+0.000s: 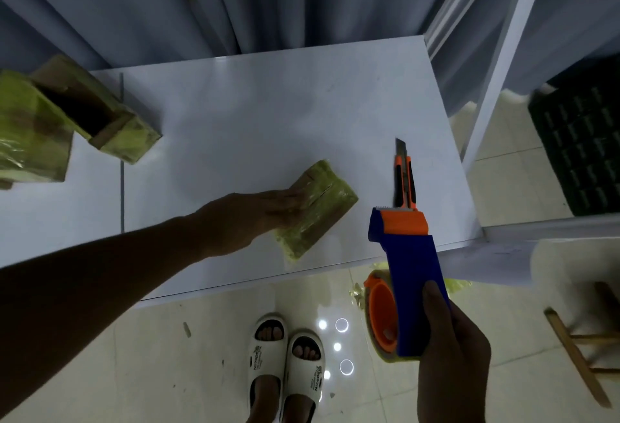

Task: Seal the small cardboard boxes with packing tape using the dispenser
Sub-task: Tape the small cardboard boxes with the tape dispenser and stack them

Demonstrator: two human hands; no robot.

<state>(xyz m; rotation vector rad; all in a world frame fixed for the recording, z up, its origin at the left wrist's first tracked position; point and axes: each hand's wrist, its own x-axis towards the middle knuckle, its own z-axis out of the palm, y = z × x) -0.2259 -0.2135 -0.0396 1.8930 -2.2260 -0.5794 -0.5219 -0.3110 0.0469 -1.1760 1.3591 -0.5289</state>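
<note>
Left hand [255, 217] is pressing flat on a taped box [317, 207] on the worktop [255, 120]; right hand [453, 345] is gripping the tape dispenser [407, 271].

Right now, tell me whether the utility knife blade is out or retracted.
Out. The utility knife lies on the table with its grey blade protruding beyond the orange body.

At lower right, the tape dispenser [407, 275] is blue with orange head and hub. The utility knife [405, 177] above it is orange and black. Yellowish tape covers the brown cardboard box [322, 201] on the white worktop [255, 120]. White slides [285, 365] stand at bottom centre.
</note>
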